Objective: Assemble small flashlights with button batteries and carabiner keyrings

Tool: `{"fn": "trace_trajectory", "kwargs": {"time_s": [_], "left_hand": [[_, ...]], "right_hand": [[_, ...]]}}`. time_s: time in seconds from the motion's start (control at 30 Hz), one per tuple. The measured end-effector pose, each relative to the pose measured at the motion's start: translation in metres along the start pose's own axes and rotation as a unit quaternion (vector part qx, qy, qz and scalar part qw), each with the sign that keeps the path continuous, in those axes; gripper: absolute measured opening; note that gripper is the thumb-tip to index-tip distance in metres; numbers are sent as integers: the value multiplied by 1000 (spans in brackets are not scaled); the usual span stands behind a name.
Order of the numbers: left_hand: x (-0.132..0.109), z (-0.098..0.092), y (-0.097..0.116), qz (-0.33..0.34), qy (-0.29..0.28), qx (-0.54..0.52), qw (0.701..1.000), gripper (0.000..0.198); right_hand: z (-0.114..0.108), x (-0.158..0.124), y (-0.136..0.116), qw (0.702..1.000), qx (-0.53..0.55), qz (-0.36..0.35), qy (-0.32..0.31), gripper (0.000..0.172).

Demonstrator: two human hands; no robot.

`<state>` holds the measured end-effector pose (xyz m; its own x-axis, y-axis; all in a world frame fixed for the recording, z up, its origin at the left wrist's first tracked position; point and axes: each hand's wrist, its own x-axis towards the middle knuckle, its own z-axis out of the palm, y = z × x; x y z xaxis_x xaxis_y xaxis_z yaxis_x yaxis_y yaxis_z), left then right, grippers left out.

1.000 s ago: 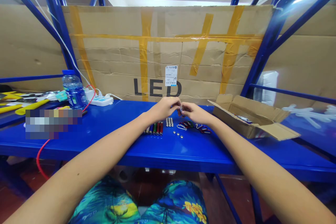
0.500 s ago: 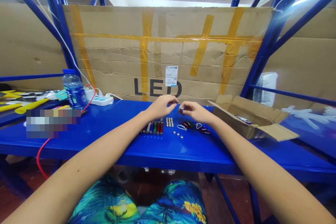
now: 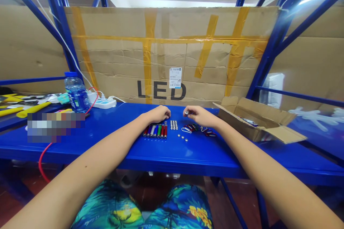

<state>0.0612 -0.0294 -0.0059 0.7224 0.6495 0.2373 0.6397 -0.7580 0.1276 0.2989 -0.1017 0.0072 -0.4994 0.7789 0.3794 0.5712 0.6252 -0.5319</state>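
My left hand point(image 3: 159, 114) rests curled on the blue table point(image 3: 107, 139), its fingertips right behind a row of small coloured tubes point(image 3: 156, 131). My right hand point(image 3: 197, 114) pinches a small silver cylinder point(image 3: 186, 113) just above the table. A block of button batteries point(image 3: 173, 125) lies between the hands, with three loose ones point(image 3: 182, 137) nearer me. Coloured carabiner clips point(image 3: 197, 129) lie under my right wrist.
An open cardboard box point(image 3: 258, 120) sits to the right. A water bottle point(image 3: 76, 93) and a white power strip point(image 3: 103, 103) with a red cable stand at the left. Taped cardboard marked LED point(image 3: 172, 53) closes the back, between blue rack posts.
The hands were together at chest height working one small piece. They parted; the left hand dropped to the table behind the tubes, the right lowered still pinching the cylinder.
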Motion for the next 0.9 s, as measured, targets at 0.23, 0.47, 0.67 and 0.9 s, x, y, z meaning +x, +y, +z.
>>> {"fn": "trace_trajectory", "kwargs": {"time_s": [0.23, 0.47, 0.67, 0.9], "left_hand": [[-1, 4, -9, -100, -10, 7, 995, 8], [-6, -9, 5, -44, 94, -56, 993, 3], [-6, -18, 48, 49, 191, -205, 959, 5], [-3, -14, 68, 115, 207, -211, 949, 4]], "right_hand": [[1, -1, -2, 1000, 11, 3, 1, 15], [2, -1, -3, 1000, 28, 9, -1, 14], [3, -1, -6, 1000, 19, -1, -2, 12], [5, -1, -10, 1000, 21, 1, -1, 8]]}}
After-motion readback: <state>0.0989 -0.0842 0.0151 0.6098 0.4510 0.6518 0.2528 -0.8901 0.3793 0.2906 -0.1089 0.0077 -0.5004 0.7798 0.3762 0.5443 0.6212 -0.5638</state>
